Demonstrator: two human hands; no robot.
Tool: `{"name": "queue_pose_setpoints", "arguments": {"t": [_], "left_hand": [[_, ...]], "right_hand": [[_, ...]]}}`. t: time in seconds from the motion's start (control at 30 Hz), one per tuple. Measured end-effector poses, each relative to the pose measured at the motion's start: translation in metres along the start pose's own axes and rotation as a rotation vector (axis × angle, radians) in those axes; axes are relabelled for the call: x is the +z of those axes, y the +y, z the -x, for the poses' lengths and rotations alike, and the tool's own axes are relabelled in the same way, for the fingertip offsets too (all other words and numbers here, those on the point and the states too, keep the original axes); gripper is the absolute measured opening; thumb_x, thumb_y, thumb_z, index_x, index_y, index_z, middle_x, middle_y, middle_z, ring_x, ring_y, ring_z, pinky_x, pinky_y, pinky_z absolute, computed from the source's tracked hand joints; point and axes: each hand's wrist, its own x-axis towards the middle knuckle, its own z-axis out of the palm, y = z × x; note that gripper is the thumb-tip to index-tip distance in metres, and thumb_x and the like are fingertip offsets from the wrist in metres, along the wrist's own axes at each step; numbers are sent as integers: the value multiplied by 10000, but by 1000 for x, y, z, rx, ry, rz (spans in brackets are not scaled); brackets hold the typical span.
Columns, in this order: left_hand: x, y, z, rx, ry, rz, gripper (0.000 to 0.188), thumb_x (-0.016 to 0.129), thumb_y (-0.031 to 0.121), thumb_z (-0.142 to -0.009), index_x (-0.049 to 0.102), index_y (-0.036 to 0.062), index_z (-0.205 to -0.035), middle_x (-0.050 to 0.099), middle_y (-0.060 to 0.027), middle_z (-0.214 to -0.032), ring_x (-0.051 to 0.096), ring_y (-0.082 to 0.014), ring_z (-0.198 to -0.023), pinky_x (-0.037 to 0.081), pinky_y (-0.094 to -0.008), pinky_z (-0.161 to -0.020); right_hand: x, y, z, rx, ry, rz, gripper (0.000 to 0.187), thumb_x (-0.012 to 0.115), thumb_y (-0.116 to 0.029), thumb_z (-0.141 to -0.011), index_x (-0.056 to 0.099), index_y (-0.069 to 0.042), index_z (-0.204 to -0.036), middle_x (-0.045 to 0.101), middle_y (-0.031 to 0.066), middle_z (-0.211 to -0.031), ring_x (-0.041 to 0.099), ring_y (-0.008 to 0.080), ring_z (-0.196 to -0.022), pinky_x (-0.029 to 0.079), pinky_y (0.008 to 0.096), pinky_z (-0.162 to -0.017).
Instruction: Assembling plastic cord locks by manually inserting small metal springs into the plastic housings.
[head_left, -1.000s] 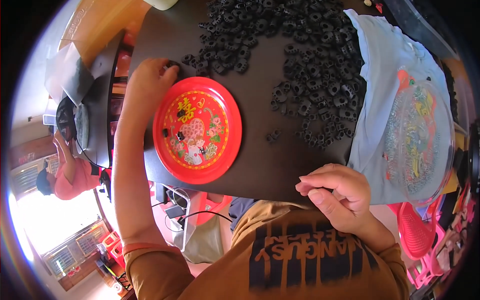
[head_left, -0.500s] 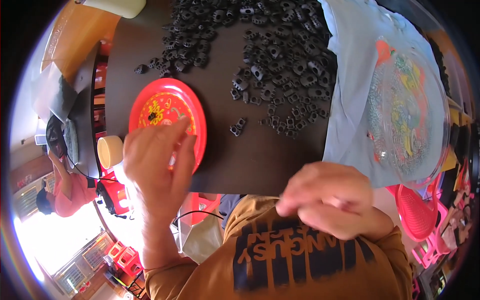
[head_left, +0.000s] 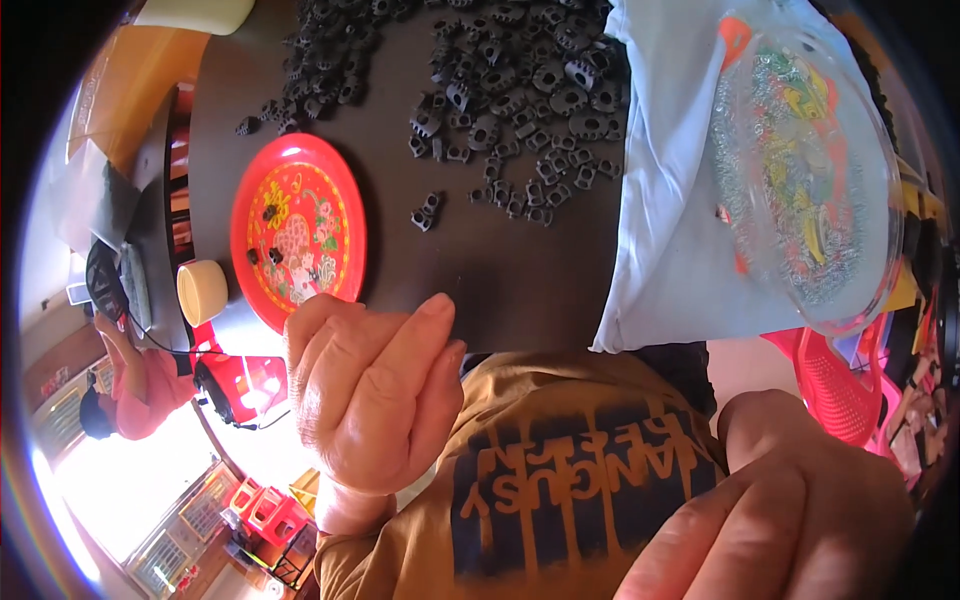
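My left hand (head_left: 375, 395) is closed in front of the near rim of a red, flower-patterned plate (head_left: 356, 225), its fingers curled and pressed together. Whatever may be between its fingertips is too small or hidden. Three little black pieces (head_left: 277, 256) lie on the plate. Lower right, close to the camera, my right hand (head_left: 775, 510) is closed too, with fingers bent down; the folded fingers hide anything inside. Many small black plastic parts (head_left: 490, 130) spread over the dark table (head_left: 520, 290), and a joined pair (head_left: 427, 211) sits apart from the pile.
A pale blue cloth (head_left: 660, 230) covers the table's right side, with a clear oval patterned tray (head_left: 815, 190) on it. A cream cup (head_left: 202, 291) stands left of the plate. Pink baskets (head_left: 840, 390) are at the right. A person in pink (head_left: 145, 375) is at the far left.
My left hand has drawn back from over the plate toward me, uncovering more black pieces. My right hand has moved down and right, closer to the camera. The whole view has shifted.
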Motion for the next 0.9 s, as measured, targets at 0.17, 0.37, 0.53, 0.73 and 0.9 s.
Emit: {"name": "queue_pose_setpoints", "arguments": {"t": [0.17, 0.37, 0.53, 0.73, 0.9], "left_hand": [[-4, 2, 14, -57, 9, 8, 304, 697, -60, -643, 661, -29, -944, 622, -72, -724, 530, -197, -560, 416, -345, -611], [-17, -14, 26, -181, 76, -178, 323, 694, -67, -662, 663, -38, -982, 625, -79, -725, 569, -222, -662, 439, -330, -639], [-29, -44, 29, -583, 79, -349, 192, 579, 17, -871, 645, -17, -1048, 623, -156, -994, 608, -254, -809, 479, -354, -735], [-34, -93, 31, -631, -71, -473, 251, 492, 72, -926, 591, -36, -1130, 590, -178, -1047, 587, -298, -960, 451, -361, -845], [-33, -101, 30, -687, -224, -632, 274, 490, 78, -914, 588, -21, -1149, 590, -170, -1049, 581, -315, -979, 447, -379, -855]], "right_hand": [[1, 6, 1, 2, -34, -35, 244, 658, -52, -806, 610, 39, -1027, 647, 146, -889, 620, 263, -774, 492, 340, -678], [3, 17, -4, 13, -59, -51, 256, 664, -71, -802, 602, 33, -1027, 640, 143, -897, 612, 271, -789, 485, 349, -691], [5, 24, -9, 28, -74, -53, 267, 669, -87, -799, 595, 28, -1027, 634, 142, -904, 606, 277, -802, 480, 356, -701], [4, 27, -13, 45, -68, -36, 281, 675, -106, -794, 586, 22, -1028, 627, 139, -913, 598, 285, -817, 473, 366, -713], [4, 30, -16, 40, -61, -18, 293, 681, -122, -791, 579, 17, -1028, 622, 138, -920, 591, 292, -829, 468, 373, -724]]}}
